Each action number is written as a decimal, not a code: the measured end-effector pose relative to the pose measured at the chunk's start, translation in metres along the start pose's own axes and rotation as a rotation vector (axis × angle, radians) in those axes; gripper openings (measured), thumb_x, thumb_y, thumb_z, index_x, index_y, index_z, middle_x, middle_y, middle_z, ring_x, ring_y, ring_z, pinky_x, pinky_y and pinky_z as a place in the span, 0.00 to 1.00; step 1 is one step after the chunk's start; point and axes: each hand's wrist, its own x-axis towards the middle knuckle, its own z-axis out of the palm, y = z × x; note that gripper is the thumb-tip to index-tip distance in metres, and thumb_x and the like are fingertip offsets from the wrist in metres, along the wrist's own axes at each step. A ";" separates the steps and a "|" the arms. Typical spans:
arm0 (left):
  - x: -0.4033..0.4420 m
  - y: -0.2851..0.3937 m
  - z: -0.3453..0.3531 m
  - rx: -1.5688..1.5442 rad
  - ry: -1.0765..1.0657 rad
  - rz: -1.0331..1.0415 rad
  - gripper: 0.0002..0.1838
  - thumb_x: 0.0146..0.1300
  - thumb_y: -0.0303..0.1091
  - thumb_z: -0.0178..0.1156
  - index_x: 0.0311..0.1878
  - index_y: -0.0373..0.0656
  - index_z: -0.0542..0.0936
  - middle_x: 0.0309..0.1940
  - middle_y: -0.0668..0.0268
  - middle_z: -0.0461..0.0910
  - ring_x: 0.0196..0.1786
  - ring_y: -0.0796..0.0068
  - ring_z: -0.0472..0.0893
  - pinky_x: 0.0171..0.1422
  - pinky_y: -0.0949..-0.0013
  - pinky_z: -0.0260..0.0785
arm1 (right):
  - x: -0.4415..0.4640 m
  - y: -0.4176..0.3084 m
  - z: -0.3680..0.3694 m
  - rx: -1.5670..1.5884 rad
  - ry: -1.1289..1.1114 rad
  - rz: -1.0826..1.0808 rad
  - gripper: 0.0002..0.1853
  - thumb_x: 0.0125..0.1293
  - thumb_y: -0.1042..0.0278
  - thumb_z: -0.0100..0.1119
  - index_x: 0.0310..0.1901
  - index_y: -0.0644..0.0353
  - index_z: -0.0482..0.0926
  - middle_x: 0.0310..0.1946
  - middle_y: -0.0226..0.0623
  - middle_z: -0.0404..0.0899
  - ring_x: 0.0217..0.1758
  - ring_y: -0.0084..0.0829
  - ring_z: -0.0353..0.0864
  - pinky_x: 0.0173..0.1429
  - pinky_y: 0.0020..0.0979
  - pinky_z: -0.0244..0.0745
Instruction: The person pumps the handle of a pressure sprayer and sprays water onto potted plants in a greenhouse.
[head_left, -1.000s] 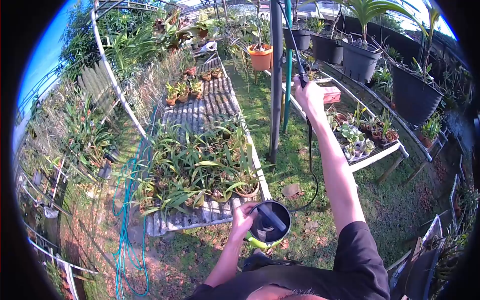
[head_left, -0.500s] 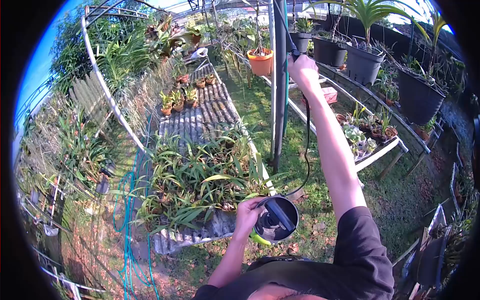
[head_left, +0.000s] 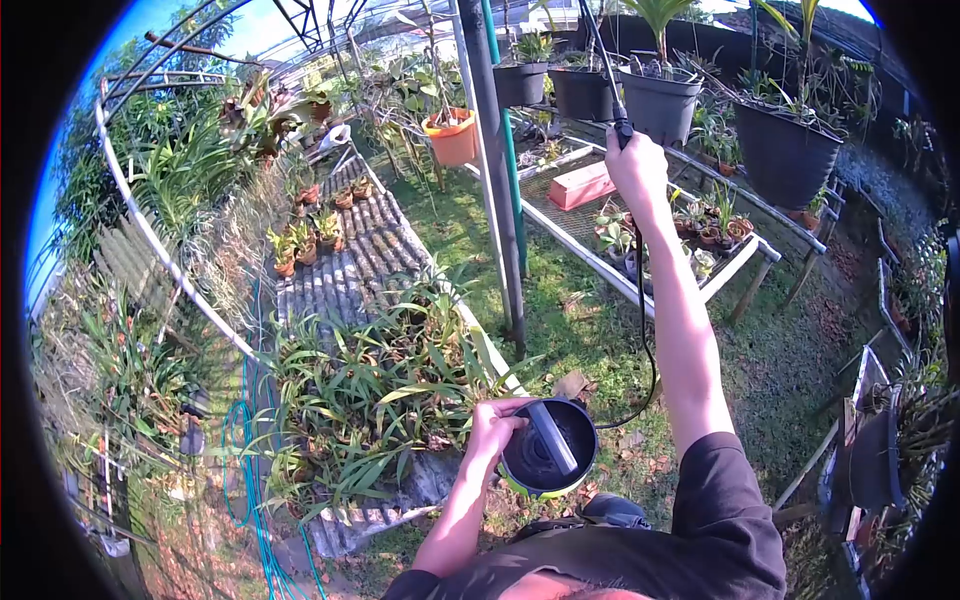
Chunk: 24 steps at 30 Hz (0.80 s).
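Observation:
My right hand (head_left: 638, 170) is raised on an outstretched arm, with its fingers wrapped round the black grip of a spray wand (head_left: 606, 70) that points up among the hanging pots. From the grip a thin black hose (head_left: 644, 320) runs down to a pump sprayer (head_left: 575, 440) in front of my body. The sprayer shows from above as a round dark top with a bar handle and a lime-green edge below. My left hand (head_left: 492, 428) is closed on the sprayer's left side, thumb at the bar handle. Whether any spray leaves the wand cannot be seen.
Long-leaved plants (head_left: 390, 380) cover the near end of a corrugated bench (head_left: 345, 270). A post (head_left: 497, 200) rises ahead. An orange pot (head_left: 452, 138) and dark pots (head_left: 785, 150) hang at head height. A mesh bench (head_left: 545, 205) stands right; a teal hose (head_left: 258, 500) lies left.
My view has turned right, so the benches and post shift left. The wand in my right hand has swung toward the dark hanging pots, and the sprayer's bar handle now lies at a steeper angle.

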 end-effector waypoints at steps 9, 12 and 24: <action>0.043 -0.015 0.057 -0.008 -0.018 -0.117 0.24 0.51 0.06 0.51 0.51 0.29 0.83 0.42 0.54 0.86 0.40 0.70 0.86 0.49 0.73 0.80 | -0.038 0.120 -0.051 -0.100 -0.021 0.201 0.24 0.68 0.48 0.58 0.33 0.67 0.82 0.26 0.55 0.83 0.35 0.53 0.86 0.41 0.47 0.81; 0.056 -0.021 0.074 -0.027 -0.029 -0.126 0.25 0.51 0.06 0.51 0.52 0.30 0.83 0.42 0.54 0.86 0.39 0.71 0.86 0.48 0.73 0.80 | -0.063 0.160 -0.053 -0.071 0.011 0.109 0.22 0.68 0.50 0.57 0.32 0.64 0.83 0.24 0.50 0.82 0.30 0.52 0.84 0.37 0.45 0.78; 0.100 -0.022 0.104 0.040 0.082 -0.085 0.25 0.48 0.07 0.50 0.50 0.30 0.84 0.42 0.55 0.87 0.42 0.71 0.86 0.51 0.73 0.79 | -0.027 0.196 -0.024 0.264 0.011 0.146 0.17 0.66 0.57 0.62 0.39 0.67 0.77 0.30 0.52 0.81 0.35 0.53 0.82 0.43 0.48 0.73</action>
